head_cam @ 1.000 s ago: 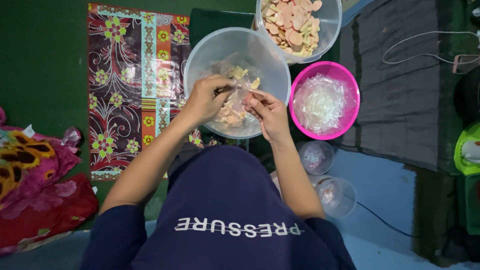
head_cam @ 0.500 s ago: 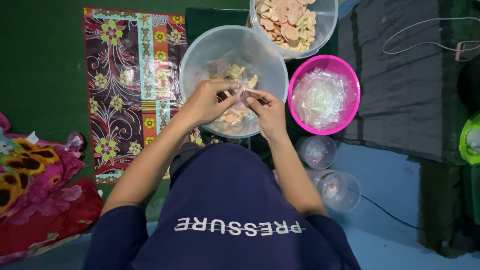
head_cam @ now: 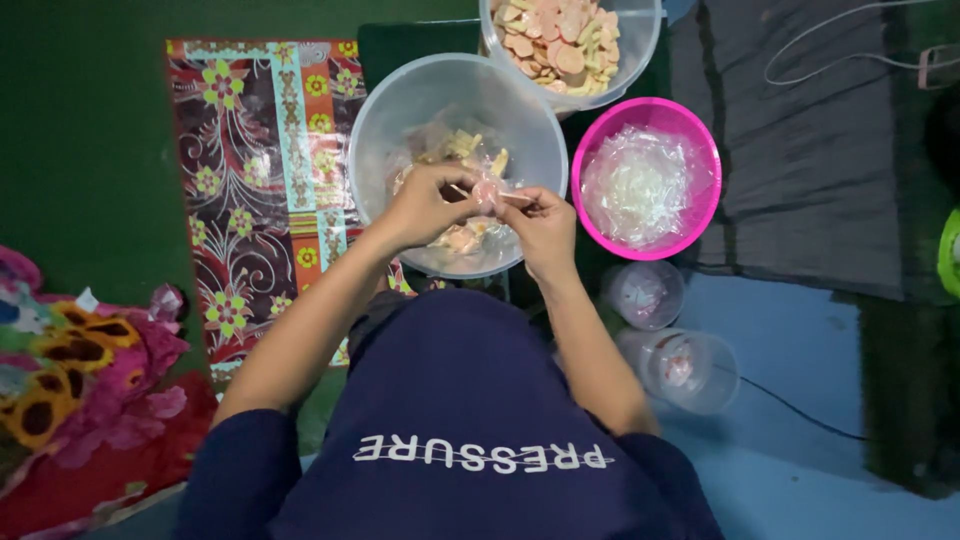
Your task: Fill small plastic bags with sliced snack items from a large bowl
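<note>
Two hands pinch one thin skewer with a pink slice on it, above a clear bowl.

One left hand and one right hand meet over the clear bowl, each with fingertips pressed together on the skewer; its long axis runs roughly level between the hands, but which end is the tip I cannot tell. One pink slice sits midway between the two pinches. Below the hands, the bowl holds a heap of pale filled pieces. Beyond the right hand stands one tub of pink slices; just right of it, one pink bowl of clear wrappers. Two small clear cups stand nearer the right forearm.
</note>
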